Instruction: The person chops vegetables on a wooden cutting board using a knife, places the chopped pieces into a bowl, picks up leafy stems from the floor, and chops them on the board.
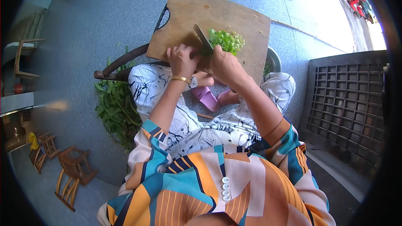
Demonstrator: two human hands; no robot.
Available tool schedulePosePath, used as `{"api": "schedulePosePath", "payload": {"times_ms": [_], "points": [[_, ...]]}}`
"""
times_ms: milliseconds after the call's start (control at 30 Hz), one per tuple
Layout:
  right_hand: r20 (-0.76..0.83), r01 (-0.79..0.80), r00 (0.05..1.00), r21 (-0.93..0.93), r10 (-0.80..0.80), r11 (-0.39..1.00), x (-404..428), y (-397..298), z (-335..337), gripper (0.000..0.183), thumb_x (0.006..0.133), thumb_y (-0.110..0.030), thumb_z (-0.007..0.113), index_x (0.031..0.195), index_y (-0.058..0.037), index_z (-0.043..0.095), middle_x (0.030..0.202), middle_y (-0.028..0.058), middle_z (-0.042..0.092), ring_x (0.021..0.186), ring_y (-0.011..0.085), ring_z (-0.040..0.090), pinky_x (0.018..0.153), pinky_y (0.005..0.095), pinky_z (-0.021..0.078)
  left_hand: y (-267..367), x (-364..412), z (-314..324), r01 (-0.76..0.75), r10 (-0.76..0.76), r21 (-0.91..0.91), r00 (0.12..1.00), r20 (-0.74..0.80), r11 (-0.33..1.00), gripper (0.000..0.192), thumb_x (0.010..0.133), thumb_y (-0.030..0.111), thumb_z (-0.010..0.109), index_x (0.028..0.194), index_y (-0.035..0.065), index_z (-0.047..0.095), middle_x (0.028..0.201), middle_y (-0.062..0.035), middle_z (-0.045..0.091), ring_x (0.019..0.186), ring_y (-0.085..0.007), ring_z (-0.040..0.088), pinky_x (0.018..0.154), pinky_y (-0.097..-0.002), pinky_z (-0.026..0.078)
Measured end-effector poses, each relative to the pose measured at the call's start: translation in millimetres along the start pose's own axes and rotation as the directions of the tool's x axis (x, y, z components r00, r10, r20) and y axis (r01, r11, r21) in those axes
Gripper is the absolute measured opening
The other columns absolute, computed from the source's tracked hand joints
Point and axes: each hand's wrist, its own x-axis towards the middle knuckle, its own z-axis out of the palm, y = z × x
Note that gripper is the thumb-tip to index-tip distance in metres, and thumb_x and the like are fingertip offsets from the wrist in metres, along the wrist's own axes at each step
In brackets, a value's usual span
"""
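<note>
My right hand grips the handle of a kitchen knife, its blade slanting up and left over a wooden cutting board. To the blade's right lies a pile of chopped leafy greens. My left hand, with a gold bangle at the wrist, rests curled on the board's near left part, left of the blade. Dark green leaves show in shadow between its fingers and the knife; the rest of what it holds is hidden under the hand. Small bits of greens are scattered on the board's right side.
A heap of leafy stalks lies on the floor left of my knees. Beneath the board's right edge stands a metal basin with greens inside. A curved wooden chair part juts out left. A dark lattice panel stands right; wooden chairs are lower left.
</note>
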Motion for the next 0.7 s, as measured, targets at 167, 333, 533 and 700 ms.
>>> {"api": "schedulePosePath", "payload": {"times_ms": [167, 333, 533, 700], "points": [[-0.072, -0.077, 0.994, 0.066, 0.082, 0.995, 2, 3, 7, 0.019, 0.082, -0.013, 0.049, 0.089, 0.0033, 0.042, 0.075, 0.0299, 0.059, 0.073, 0.0471, 0.058, 0.066, 0.0527, 0.0459, 0, -3, 0, 0.065, -0.070, 0.054, 0.994, 0.083, 0.996, 0.010, 0.068, 0.025, 0.070, 0.073, 0.0166, 0.069, 0.080, -0.0040, 0.062, 0.086, -0.0257, 0.055, 0.096, -0.0512, 0.029], [-0.077, -0.015, 0.997, 0.177, 0.029, 0.984, -4, 17, -1, 0.019, 0.084, -0.014, 0.048, 0.089, 0.0035, 0.041, 0.073, 0.0306, 0.057, 0.072, 0.0477, 0.057, 0.065, 0.0533, 0.0449, -1, -5, 2, 0.029, -0.030, 0.073, 0.999, 0.017, 0.997, 0.008, 0.068, 0.024, 0.070, 0.071, 0.0172, 0.069, 0.078, -0.0026, 0.062, 0.083, -0.0245, 0.056, 0.092, -0.0476, 0.031], [-0.071, 0.046, 0.997, 0.115, -0.038, 0.992, -5, 2, 2, 0.019, 0.084, -0.014, 0.048, 0.087, 0.0034, 0.041, 0.071, 0.0305, 0.057, 0.071, 0.0483, 0.057, 0.065, 0.0540, 0.0445, -3, -5, 7, 0.019, -0.016, 0.084, 0.999, -0.034, 0.996, 0.007, 0.067, 0.024, 0.070, 0.068, 0.0175, 0.068, 0.075, -0.0014, 0.062, 0.078, -0.0237, 0.057, 0.088, -0.0453, 0.032], [-0.038, -0.003, 0.999, 0.069, 0.006, 0.998, -5, -3, 9, 0.017, 0.084, -0.012, 0.046, 0.088, 0.0033, 0.042, 0.074, 0.0304, 0.058, 0.073, 0.0472, 0.058, 0.066, 0.0533, 0.0461, -1, -3, 5, 0.020, -0.019, 0.119, 1.000, -0.005, 0.993, 0.007, 0.067, 0.023, 0.070, 0.069, 0.0172, 0.068, 0.075, -0.0010, 0.063, 0.078, -0.0236, 0.057, 0.088, -0.0470, 0.032]]}}
